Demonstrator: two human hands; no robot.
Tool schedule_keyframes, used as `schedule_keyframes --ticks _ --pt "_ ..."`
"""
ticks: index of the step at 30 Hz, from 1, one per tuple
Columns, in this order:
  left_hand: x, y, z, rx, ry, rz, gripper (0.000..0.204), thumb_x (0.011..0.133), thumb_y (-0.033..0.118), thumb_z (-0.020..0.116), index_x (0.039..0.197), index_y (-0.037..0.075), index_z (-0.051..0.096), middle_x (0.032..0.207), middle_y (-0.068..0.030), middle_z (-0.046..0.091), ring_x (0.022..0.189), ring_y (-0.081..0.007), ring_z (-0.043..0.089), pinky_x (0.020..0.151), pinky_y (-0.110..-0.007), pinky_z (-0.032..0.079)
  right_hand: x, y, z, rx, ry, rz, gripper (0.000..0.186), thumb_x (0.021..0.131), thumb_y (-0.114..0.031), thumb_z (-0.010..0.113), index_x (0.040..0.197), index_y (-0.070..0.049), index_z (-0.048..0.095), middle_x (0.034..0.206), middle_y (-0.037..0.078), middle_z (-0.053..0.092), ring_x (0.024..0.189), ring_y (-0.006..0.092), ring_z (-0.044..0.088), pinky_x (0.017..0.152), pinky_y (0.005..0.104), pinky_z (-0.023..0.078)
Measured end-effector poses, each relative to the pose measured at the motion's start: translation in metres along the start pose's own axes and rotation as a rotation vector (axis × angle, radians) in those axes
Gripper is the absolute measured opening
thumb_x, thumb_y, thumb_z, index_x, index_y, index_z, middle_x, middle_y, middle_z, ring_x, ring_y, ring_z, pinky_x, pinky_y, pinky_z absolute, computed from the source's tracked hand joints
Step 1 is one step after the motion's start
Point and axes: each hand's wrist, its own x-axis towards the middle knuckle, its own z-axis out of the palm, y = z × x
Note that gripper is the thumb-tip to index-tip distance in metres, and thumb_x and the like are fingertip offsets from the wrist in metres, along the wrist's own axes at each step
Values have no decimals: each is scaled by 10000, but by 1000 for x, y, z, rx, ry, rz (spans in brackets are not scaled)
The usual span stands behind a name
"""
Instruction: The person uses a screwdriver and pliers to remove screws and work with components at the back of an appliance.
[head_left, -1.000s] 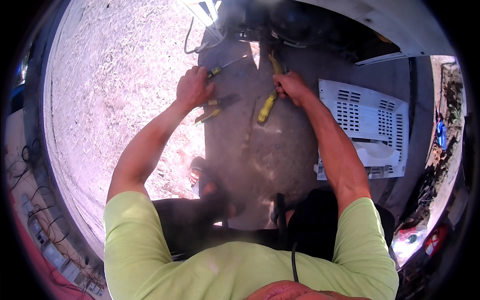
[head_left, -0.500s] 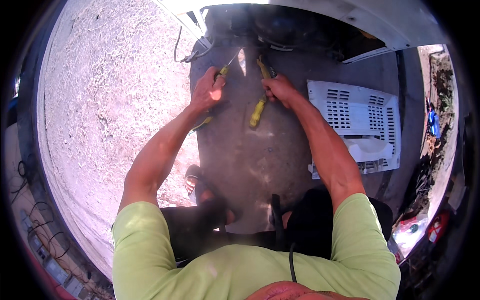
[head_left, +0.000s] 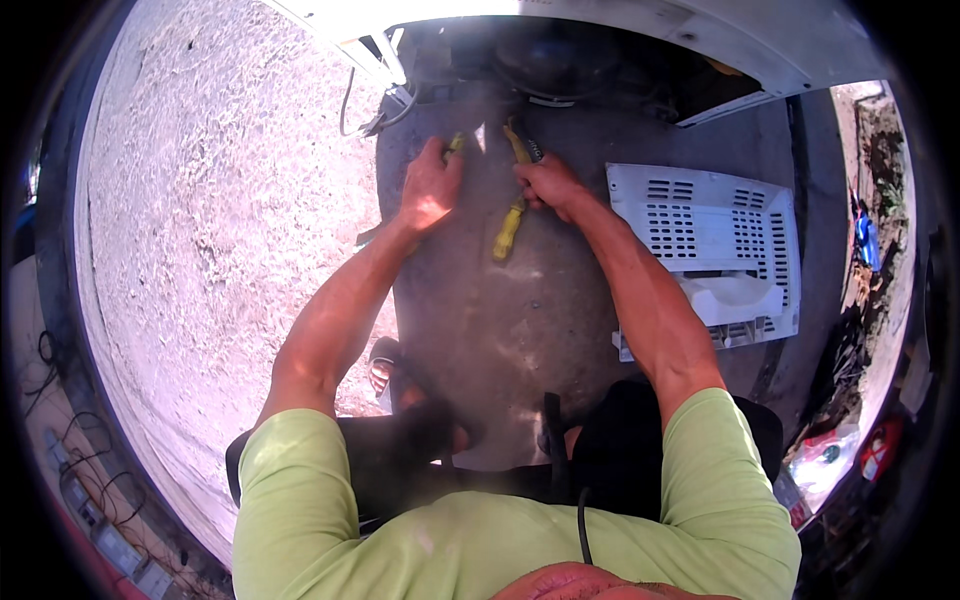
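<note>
My left hand (head_left: pixel 430 185) is closed around a screwdriver (head_left: pixel 457 142); its yellow-green handle end shows above my fingers, and its shaft is not distinct now. To the right, my right hand (head_left: pixel 550 185) is closed on a yellow-handled tool (head_left: pixel 517 143) with a dark part beside it, pointing at the white appliance. Its exact kind I cannot make out. A second yellow handle (head_left: pixel 507 232) sticks out below my right fingers, toward me; whether it belongs to the same tool is hidden. Both hands are low over the dark ground, just short of the appliance's open base.
The white appliance (head_left: pixel 750 50) stands ahead, dark rounded parts (head_left: pixel 560 65) inside its base. A cable (head_left: pixel 375 122) hangs at its left corner. A white slotted panel (head_left: pixel 715 215) lies right of my right forearm. My sandaled foot (head_left: pixel 383 365) is at lower left, beside pale rough ground (head_left: pixel 230 220).
My left hand has turned and shifted slightly right, covering more of the screwdriver; its shaft showed before. A yellow-and-dark tool near my left wrist is now mostly hidden. My right hand has barely moved.
</note>
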Motion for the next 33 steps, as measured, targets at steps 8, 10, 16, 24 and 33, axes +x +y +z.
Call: schedule_keyframes --ticks 8,10,16,24,33 --pt "-18 32 49 -129 83 -190 360 946 297 521 1117 -17 560 1019 -323 652 1011 -529 597 865 -540 463 2 0 2 -62 35 -9 168 905 -170 582 775 -75 533 648 1 490 498 104 433 436 291 343" --pt "-19 39 58 -133 83 -236 371 949 297 518 1145 -16 547 1030 -336 646 1029 -538 585 870 -553 459 2 -1 2 -83 44 -8 188 912 -180 578 762 -75 535 638 3 488 496 110 434 441 300 343" --pt "-8 31 46 -47 25 -180 415 936 313 556 1174 -26 573 1055 -323 653 1022 -517 609 865 -531 480 6 7 -1 -115 44 -19 210 910 -199 578 750 -68 541 637 5 490 498 114 437 456 305 352" --pt "22 24 1 164 16 -69 416 905 321 605 1106 -41 636 965 -260 688 924 -366 687 811 -432 511 -11 -17 6 -150 42 27 214 904 -203 577 746 -66 535 636 8 490 501 123 442 462 314 353" --pt "61 51 -46 54 -311 -164 267 911 254 626 974 -3 659 720 -85 650 529 -147 553 488 -308 434 -2 -6 0 -80 23 2 214 896 -209 591 739 -81 524 621 9 488 497 117 442 466 305 364"
